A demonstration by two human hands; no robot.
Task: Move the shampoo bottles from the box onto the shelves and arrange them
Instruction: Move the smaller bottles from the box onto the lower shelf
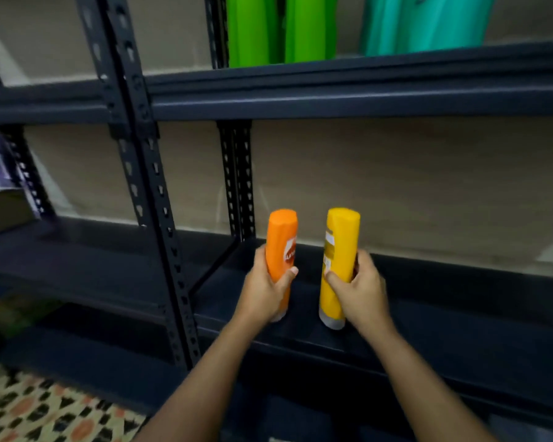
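Left hand (264,290) grips the orange bottle (281,247) around its lower half, thumb across the front just under the white label, fingers curled round the far side. The bottle stands cap down and close to upright, its top leaning slightly right. Most of its body rises above the hand; only the pale cap end shows below, at the surface of the lower shelf (428,317). Whether the cap rests on the shelf or hangs just over it cannot be told.

Right hand (361,293) grips the yellow bottle (339,250) in the same way, thumb on the front below the label, fingers wrapped behind. This bottle also stands cap down, its grey cap at the shelf surface near the front edge; contact cannot be confirmed. The upper half stands clear above the hand.

The two bottles stand side by side, near each other but apart, orange to the left. Both sit toward the left end of the dark shelf, just right of the perforated metal upright (237,183).

On the upper shelf (364,90) stand two green bottles (281,30) and, to their right, a teal bottle (428,23), tops cut off by the frame. A patterned floor (45,409) shows at lower left.
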